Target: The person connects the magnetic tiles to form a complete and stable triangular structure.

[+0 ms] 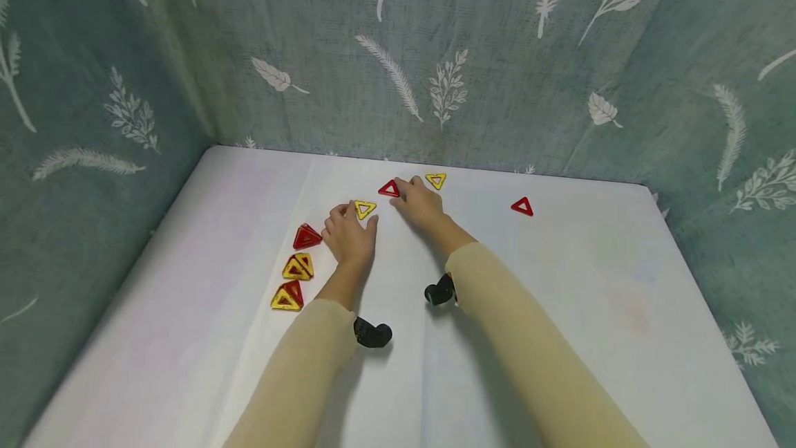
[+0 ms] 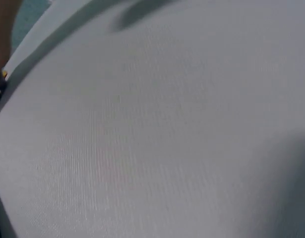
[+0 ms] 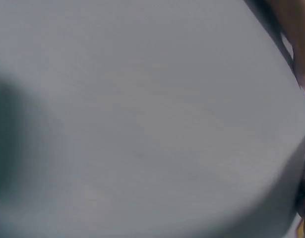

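Observation:
In the head view my left hand [image 1: 349,235] has a yellow triangular tile [image 1: 365,209] between its index finger and thumb. To its right, my right hand [image 1: 421,204] pinches a red triangular tile [image 1: 389,189] at the edge nearest the fingertips. The two tiles stand a short way apart. Just beyond the right hand lies another yellow triangular tile [image 1: 436,180]. Beside the left hand sits a red pyramid [image 1: 307,236] built of such tiles. Both wrist views show mostly white tabletop, with bits of hand at the edges.
Nearer me on the left stand a mostly yellow pyramid [image 1: 298,266] and a red-and-yellow pyramid [image 1: 288,296]. One red triangular tile [image 1: 522,206] lies off to the right. Green leaf-patterned fabric [image 1: 323,68] rises behind and beside the white table [image 1: 591,282].

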The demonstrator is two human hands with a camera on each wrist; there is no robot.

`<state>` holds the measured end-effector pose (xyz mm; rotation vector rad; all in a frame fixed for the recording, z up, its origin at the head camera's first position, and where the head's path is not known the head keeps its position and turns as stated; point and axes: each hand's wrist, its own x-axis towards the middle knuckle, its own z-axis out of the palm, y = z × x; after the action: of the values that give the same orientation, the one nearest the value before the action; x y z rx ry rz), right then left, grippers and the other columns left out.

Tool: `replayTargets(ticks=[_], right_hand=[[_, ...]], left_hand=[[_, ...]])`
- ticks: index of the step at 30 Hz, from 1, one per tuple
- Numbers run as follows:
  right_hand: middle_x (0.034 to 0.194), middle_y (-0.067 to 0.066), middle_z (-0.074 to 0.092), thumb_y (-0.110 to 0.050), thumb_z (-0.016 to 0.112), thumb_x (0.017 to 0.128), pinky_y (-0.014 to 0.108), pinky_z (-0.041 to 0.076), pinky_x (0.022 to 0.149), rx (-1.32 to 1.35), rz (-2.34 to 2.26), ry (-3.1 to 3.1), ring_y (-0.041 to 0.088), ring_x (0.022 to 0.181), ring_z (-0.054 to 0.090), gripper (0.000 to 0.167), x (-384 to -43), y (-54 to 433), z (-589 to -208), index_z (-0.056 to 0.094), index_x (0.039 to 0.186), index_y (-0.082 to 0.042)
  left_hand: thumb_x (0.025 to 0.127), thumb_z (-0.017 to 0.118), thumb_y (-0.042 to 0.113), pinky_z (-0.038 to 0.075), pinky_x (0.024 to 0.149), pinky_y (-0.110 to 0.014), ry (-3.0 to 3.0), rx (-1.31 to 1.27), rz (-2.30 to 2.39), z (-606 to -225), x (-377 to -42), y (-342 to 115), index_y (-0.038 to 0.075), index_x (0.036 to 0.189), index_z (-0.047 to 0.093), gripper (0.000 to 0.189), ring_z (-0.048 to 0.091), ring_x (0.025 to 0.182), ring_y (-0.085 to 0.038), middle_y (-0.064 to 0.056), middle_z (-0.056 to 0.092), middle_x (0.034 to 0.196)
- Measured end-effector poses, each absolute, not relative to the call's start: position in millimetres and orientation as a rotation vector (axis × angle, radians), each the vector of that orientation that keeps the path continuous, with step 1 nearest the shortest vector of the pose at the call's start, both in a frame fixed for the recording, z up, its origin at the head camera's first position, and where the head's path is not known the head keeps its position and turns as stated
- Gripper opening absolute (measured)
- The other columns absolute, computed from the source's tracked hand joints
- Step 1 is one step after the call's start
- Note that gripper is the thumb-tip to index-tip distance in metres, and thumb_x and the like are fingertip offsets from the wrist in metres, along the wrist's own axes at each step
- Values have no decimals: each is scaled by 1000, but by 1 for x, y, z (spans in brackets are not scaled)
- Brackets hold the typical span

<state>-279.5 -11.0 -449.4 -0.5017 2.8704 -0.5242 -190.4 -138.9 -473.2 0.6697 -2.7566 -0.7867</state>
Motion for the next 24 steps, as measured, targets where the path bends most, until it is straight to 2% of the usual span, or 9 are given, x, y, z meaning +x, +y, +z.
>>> replayTargets(ticks=[4,9,14,18,21,24], right_hand=[[124,12,46,-46,48,96,41,47,81,-569,-354,2811,26,93,56,59,-285,-10,-446,29,149,-27],[118,9,48,-43,46,97,37,46,77,-549,-316,2831,22,90,55,52,-282,-8,-450,37,146,-26],[111,9,50,-42,50,96,33,45,70,-571,-481,2869,19,85,52,51,-272,-10,-455,45,142,-19],[106,8,51,-41,55,94,31,42,67,-493,-585,2906,18,81,49,51,-266,-9,-457,49,139,-17],[106,8,51,-39,56,94,32,43,70,-475,-610,2912,18,83,49,51,-265,-6,-458,50,138,-15],[112,10,52,-36,51,97,34,45,81,-537,-616,2884,21,92,53,49,-266,-3,-457,47,140,-12]], left_hand=[[92,55,45,29,99,-43,-2829,680,-689,-476,-188,-133,10,143,41,64,39,121,-29,-14,40,134],[95,48,48,31,98,-44,-2887,655,-598,-477,-190,-131,10,145,39,63,40,119,-31,-16,40,132],[95,51,44,30,95,-44,-2808,712,-615,-475,-194,-141,16,140,47,53,41,115,-29,-14,42,128],[93,53,42,27,95,-46,-2789,635,-721,-474,-195,-144,19,135,53,48,40,116,-29,-13,42,129],[93,54,42,25,96,-46,-2790,575,-773,-474,-195,-142,21,133,55,46,40,117,-29,-12,43,130],[92,56,41,25,96,-46,-2786,532,-776,-474,-194,-141,22,132,57,45,41,117,-28,-10,44,131]])
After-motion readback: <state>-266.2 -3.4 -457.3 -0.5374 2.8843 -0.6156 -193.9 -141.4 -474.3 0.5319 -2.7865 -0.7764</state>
